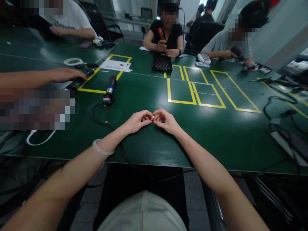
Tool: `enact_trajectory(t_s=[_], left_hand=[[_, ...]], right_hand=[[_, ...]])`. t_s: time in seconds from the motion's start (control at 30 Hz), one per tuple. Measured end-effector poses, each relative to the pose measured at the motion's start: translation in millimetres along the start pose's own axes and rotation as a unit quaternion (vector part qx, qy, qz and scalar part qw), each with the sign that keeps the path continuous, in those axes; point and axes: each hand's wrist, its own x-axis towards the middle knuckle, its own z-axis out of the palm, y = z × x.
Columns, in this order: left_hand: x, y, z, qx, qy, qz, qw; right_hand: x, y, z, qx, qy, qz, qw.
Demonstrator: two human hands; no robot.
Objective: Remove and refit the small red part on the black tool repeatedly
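Observation:
Just above the green table (149, 147), my left hand (139, 121) and my right hand (166, 120) meet fingertip to fingertip. Pinched between them is a small orange-red and white piece (152, 118), mostly covered by the fingers, so its kind does not show. Both hands are closed on it. A pale bangle circles my left wrist. Nearest to my left hand lies a black cylindrical tool (110, 89) with a blue band and a cable, resting on the table.
Yellow tape rectangles (181, 102) mark the table beyond my hands. A black tray (162, 64) stands before a person opposite, who holds a red-and-black tool (160, 33). At left, another person's hand (68, 74) rests on a dark device. Cables (267, 109) lie at right.

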Motion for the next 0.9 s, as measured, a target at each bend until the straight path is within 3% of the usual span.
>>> enact_trajectory(t_s=[0.2,0.33,0.67,0.9], left_hand=[[2.1,-3.1,-2.2,-0.208,-0.033,-0.072,0.975],[-0.3,0.0,-2.9,-0.267,-0.042,-0.091,0.959],[-1.9,2.1,-1.6,-0.239,-0.054,-0.074,0.967],[-2.3,2.0,4.5,-0.102,-0.040,-0.025,0.994]], right_hand=[[0.5,4.7,-3.6,0.018,0.025,0.000,1.000],[0.0,7.1,-4.9,0.022,0.023,0.014,0.999],[2.1,6.0,-5.0,0.104,0.007,0.073,0.992],[1.5,4.1,-3.2,0.117,-0.008,0.107,0.987]])
